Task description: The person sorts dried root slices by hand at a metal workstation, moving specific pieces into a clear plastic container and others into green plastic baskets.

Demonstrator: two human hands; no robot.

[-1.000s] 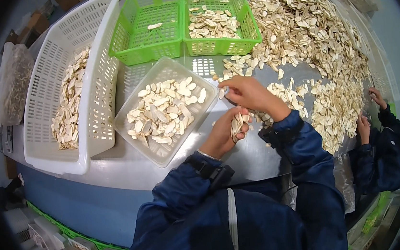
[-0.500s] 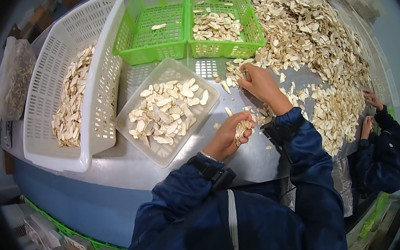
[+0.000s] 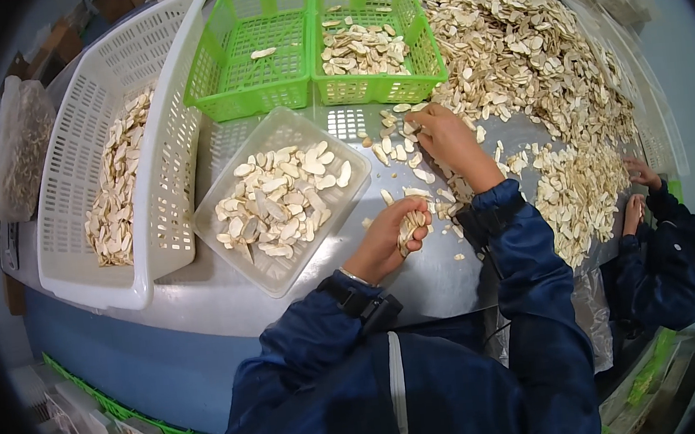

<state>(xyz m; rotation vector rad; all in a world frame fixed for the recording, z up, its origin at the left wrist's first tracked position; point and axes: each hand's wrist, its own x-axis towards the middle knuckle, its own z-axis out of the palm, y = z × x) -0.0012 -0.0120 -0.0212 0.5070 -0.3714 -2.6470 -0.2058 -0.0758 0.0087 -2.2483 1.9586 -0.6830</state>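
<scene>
The left hand [image 3: 388, 242] holds a bunch of pale slices [image 3: 409, 226] closed in its fingers; the right hand [image 3: 449, 142] lies half-open on loose slices on the surface [image 3: 230, 299]

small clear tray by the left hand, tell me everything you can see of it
The small clear tray is a shallow square container of see-through plastic with slotted walls. It sits flat on the grey metal table, turned cornerwise to the person. A loose layer of pale dried slices covers most of its floor. Its left edge lies against the big white basket, and its far corner comes close to the green baskets. The left hand, holding a few slices, is just to its right, not touching it.
</scene>
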